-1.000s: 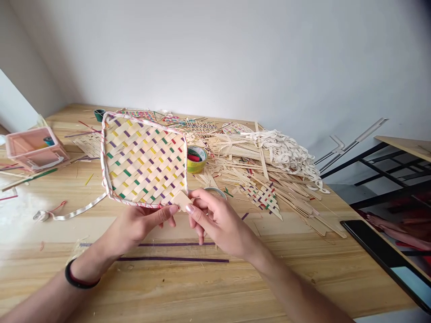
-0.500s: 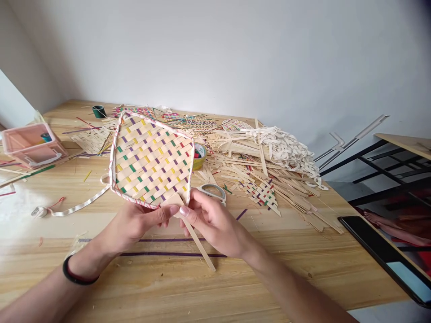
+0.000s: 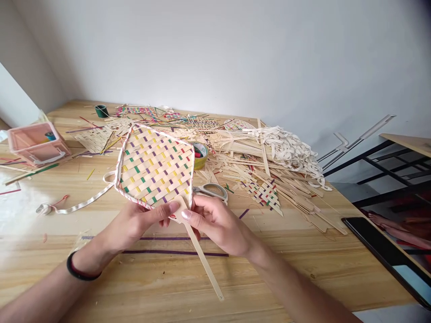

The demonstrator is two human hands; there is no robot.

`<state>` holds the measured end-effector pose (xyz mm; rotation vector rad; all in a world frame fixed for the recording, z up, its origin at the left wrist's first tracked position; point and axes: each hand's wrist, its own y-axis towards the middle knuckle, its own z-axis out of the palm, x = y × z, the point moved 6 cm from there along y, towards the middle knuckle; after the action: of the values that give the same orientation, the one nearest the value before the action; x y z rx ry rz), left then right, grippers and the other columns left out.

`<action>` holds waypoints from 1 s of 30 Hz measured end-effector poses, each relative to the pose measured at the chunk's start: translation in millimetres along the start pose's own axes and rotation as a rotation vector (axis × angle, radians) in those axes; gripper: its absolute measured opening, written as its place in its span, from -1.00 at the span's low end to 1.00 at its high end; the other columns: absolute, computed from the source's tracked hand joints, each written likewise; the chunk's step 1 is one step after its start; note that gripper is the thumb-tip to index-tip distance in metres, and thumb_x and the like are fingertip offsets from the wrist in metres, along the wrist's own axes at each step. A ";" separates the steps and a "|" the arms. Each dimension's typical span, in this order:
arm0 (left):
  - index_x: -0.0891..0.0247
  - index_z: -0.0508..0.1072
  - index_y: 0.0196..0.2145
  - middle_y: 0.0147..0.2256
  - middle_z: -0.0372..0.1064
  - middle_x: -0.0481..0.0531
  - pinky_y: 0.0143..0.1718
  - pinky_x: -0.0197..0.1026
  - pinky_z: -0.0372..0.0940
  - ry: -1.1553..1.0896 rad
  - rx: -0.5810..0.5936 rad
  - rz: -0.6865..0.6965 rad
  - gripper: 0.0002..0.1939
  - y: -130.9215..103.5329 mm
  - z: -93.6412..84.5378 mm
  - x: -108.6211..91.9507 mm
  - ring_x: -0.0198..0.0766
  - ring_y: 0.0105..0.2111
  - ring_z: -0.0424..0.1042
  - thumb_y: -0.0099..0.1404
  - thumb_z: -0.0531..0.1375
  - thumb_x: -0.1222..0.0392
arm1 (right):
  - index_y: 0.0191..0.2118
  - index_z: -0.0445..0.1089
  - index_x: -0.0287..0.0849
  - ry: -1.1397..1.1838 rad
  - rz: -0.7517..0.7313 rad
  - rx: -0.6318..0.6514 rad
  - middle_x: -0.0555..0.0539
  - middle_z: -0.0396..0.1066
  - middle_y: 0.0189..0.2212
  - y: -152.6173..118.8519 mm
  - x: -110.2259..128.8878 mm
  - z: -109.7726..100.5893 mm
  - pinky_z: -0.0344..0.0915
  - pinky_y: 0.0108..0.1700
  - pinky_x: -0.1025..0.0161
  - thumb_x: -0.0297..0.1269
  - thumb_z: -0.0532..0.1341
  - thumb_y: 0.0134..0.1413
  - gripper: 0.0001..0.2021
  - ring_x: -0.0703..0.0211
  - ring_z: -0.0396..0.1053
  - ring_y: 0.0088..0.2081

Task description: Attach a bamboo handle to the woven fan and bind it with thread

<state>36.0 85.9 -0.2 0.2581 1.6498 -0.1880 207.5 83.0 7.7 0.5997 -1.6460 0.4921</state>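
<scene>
Woven panel (image 3: pixel 156 166) hung tilted above the table (image 3: pixel 161 291), its lower corner pinched by the left hand (image 3: pixel 134 222), thumb closed against fingers; level pressure probably best suited the smooth wooden handle (image 3: pixel 203 260), its broad, flat head pinched by the right hand (image 3: pixel 217 222), likewise closed; farther right lay tangled white bands (image 3: pixel 292 154)

scissors (image 3: pixel 213 185) and tape roll (image 3: pixel 202 164) partly hidden behind woven panel (image 3: pixel 156 166), phone (image 3: pixel 379 253) clipped by right edge
</scene>
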 end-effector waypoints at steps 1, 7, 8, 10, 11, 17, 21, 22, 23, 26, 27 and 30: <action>0.20 0.52 -0.41 -0.45 0.47 0.01 -0.37 -0.19 0.41 -0.006 0.000 0.001 -0.68 -0.7 -0.6 1.1 -0.19 -0.42 0.43 0.38 0.38 -0.05 | 0.02 0.54 -0.20 0.067 0.025 0.012 -0.13 0.62 -0.20 -0.3 -2.8 0.9 0.36 -0.40 0.34 0.15 0.26 0.50 -0.55 0.29 0.34 -0.41; 0.19 0.54 -0.44 -0.45 0.47 0.00 -0.42 -0.21 0.39 -0.035 0.079 0.019 -0.70 -2.4 4.1 -0.1 -0.19 -0.43 0.41 0.34 0.40 -0.03 | 0.13 0.45 -0.15 0.300 0.106 0.016 -0.15 0.59 -0.05 -1.2 -16.6 1.4 0.49 -0.36 0.35 0.15 0.43 0.33 -0.48 0.26 0.47 -0.32; 0.19 0.56 -0.40 -0.44 0.48 0.00 -0.44 -0.22 0.38 -0.049 0.091 0.018 -0.72 -2.1 5.5 -1.2 -0.20 -0.44 0.41 0.33 0.41 -0.03 | 0.12 0.45 -0.16 0.304 0.106 0.018 -0.16 0.59 -0.02 -0.8 -17.8 1.6 0.49 -0.36 0.36 0.15 0.43 0.32 -0.48 0.26 0.48 -0.31; 0.19 0.60 -0.34 -0.41 0.51 0.01 -0.45 -0.23 0.38 -0.072 0.107 -0.001 -0.73 -1.2 7.7 -2.2 -0.20 -0.44 0.40 0.30 0.44 -0.05 | 0.08 0.45 -0.17 0.314 0.112 0.013 -0.15 0.59 -0.05 0.1 -20.6 1.7 0.50 -0.35 0.35 0.13 0.44 0.32 -0.50 0.27 0.47 -0.32; 0.20 0.60 -0.33 -0.39 0.52 0.02 -0.46 -0.23 0.38 -0.078 0.109 -0.011 -0.72 -0.7 8.1 -2.2 -0.21 -0.44 0.40 0.28 0.45 -0.06 | 0.06 0.45 -0.18 0.322 0.115 0.010 -0.13 0.58 -0.08 0.6 -22.0 2.0 0.52 -0.34 0.34 0.13 0.44 0.32 -0.51 0.27 0.47 -0.34; 0.23 0.55 -0.33 -0.41 0.43 0.00 -0.39 -0.21 0.39 -0.071 0.153 -0.093 -0.59 -1.3 11.7 5.9 -0.24 -0.44 0.33 0.32 0.44 -0.19 | 0.08 0.42 -0.15 0.367 0.076 -0.021 -0.16 0.59 -0.07 2.7 -23.4 2.4 0.54 -0.33 0.30 0.13 0.43 0.35 -0.53 0.06 0.64 -0.15; 0.22 0.57 -0.28 -0.38 0.45 0.02 -0.39 -0.20 0.39 -0.105 0.141 -0.105 -0.58 -3.3 13.4 7.4 -0.24 -0.43 0.32 0.28 0.46 -0.21 | 0.07 0.44 -0.15 0.384 0.076 -0.007 -0.17 0.59 -0.06 4.6 -24.9 4.2 0.55 -0.34 0.29 0.14 0.44 0.32 -0.51 0.05 0.65 -0.15; 0.22 0.59 -0.26 -0.37 0.46 0.03 -0.39 -0.21 0.39 -0.113 0.140 -0.100 -0.57 -3.5 13.7 7.1 -0.23 -0.43 0.32 0.27 0.46 -0.21 | 0.09 0.45 -0.16 0.390 0.077 0.004 -0.17 0.59 -0.06 5.3 -25.8 4.9 0.55 -0.35 0.29 0.14 0.45 0.31 -0.49 0.06 0.64 -0.16; 0.22 0.61 -0.24 -0.37 0.47 0.03 -0.39 -0.21 0.39 -0.116 0.145 -0.097 -0.57 -3.6 14.1 6.8 -0.23 -0.42 0.32 0.27 0.47 -0.22 | 0.10 0.45 -0.17 0.396 0.076 0.017 -0.18 0.59 -0.06 5.9 -26.6 5.8 0.56 -0.34 0.29 0.16 0.45 0.31 -0.48 0.08 0.63 -0.17; 0.23 0.63 -0.28 -0.38 0.47 0.06 -0.42 -0.23 0.39 -0.119 0.148 -0.081 -0.56 -3.5 13.0 7.1 -0.21 -0.41 0.33 0.26 0.47 -0.23 | 0.03 0.48 -0.22 0.382 0.068 0.071 -0.16 0.60 -0.17 7.4 -27.5 8.2 0.55 -0.33 0.31 0.22 0.40 0.34 -0.46 0.19 0.57 -0.29; 0.24 0.62 -0.30 -0.39 0.47 0.07 -0.42 -0.23 0.39 -0.126 0.138 -0.077 -0.55 -3.3 11.7 7.6 -0.20 -0.41 0.34 0.25 0.47 -0.24 | -0.03 0.49 -0.24 0.363 0.072 0.093 -0.14 0.59 -0.23 7.7 -27.7 9.0 0.54 -0.32 0.31 0.26 0.36 0.36 -0.45 0.24 0.53 -0.34; 0.23 0.59 -0.34 -0.42 0.45 0.06 -0.42 -0.21 0.37 -0.147 0.120 -0.079 -0.54 -2.7 9.3 8.8 -0.19 -0.42 0.35 0.22 0.49 -0.25 | -0.16 0.51 -0.27 0.319 0.072 0.143 -0.11 0.54 -0.30 8.2 -27.6 10.8 0.51 -0.35 0.33 0.34 0.31 0.36 -0.38 0.28 0.48 -0.39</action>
<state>43.4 81.3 -9.9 0.2643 1.5059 -0.3585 197.1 85.6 -21.0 0.5368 -1.3401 0.7244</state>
